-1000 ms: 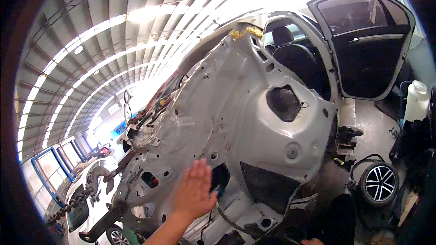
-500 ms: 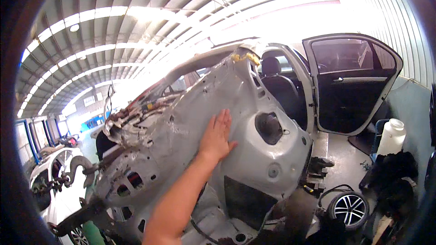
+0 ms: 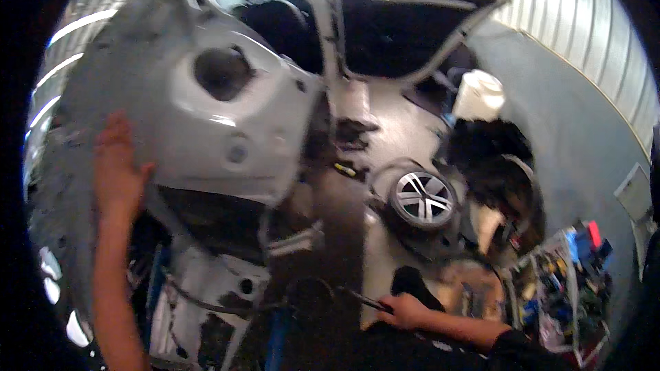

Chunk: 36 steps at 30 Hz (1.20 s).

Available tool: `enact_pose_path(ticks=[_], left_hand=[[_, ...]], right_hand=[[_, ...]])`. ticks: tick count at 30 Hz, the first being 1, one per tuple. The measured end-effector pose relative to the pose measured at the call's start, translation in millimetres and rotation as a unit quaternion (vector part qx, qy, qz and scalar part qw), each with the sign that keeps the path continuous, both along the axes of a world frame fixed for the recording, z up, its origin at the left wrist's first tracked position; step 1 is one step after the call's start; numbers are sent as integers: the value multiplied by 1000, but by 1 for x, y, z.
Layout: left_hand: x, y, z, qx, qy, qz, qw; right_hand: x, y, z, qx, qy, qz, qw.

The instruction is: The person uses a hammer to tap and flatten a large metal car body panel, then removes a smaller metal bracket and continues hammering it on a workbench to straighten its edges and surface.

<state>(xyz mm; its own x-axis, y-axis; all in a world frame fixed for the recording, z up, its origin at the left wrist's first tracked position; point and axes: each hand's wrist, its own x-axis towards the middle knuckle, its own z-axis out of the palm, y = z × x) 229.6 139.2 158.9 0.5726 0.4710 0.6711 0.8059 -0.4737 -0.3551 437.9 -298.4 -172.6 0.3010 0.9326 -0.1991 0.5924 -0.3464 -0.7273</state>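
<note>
Left hand has straight, loose fingers on or just over the grey sheet-metal car panel, too blurry to say. Right hand's clutching a thin dark rod-shaped tool, clear of the metal. Panel looks stripped already, round hole uncovered, shiny bulge, left of the black-and-grey car door's hinge edge.

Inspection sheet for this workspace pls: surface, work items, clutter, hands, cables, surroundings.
Surface: grey car body panel, one large dark opening; blur hides finer wear.
Work items: slim dark tool, type unclear.
Clutter: wheel, white container, jumbled items, all right of the panel.
Left hand: flat, on or just over the panel; contact unclear.
Right hand: closed around the tool.
Cables: dark hose or cable below the panel.
Surroundings: open car door, wall at right.
</note>
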Motion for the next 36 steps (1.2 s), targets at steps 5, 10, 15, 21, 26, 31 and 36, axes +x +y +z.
enact_pose_path(ticks=[5,10,15,21,26,31,36], left_hand=[[-4,-13,-53,88,19,12,996],[1,-35,-55,128,89,-6,988],[-4,-84,-61,23,152,169,973],[-15,-210,-135,-92,-162,-27,982],[182,-331,-265,-500,-178,-4,848],[137,-424,-561,-768,120,104,620],[155,-376,-557,-814,-22,206,543]], right_hand=[[48,-58,-39,-32,-22,-40,998],[124,-63,-80,-72,48,-105,991],[227,-79,-95,-235,69,-102,964],[354,-122,-179,-342,-13,60,938],[407,-100,-190,-371,-28,247,894],[405,-46,-183,-303,12,290,908],[379,51,-141,-279,25,274,920]])
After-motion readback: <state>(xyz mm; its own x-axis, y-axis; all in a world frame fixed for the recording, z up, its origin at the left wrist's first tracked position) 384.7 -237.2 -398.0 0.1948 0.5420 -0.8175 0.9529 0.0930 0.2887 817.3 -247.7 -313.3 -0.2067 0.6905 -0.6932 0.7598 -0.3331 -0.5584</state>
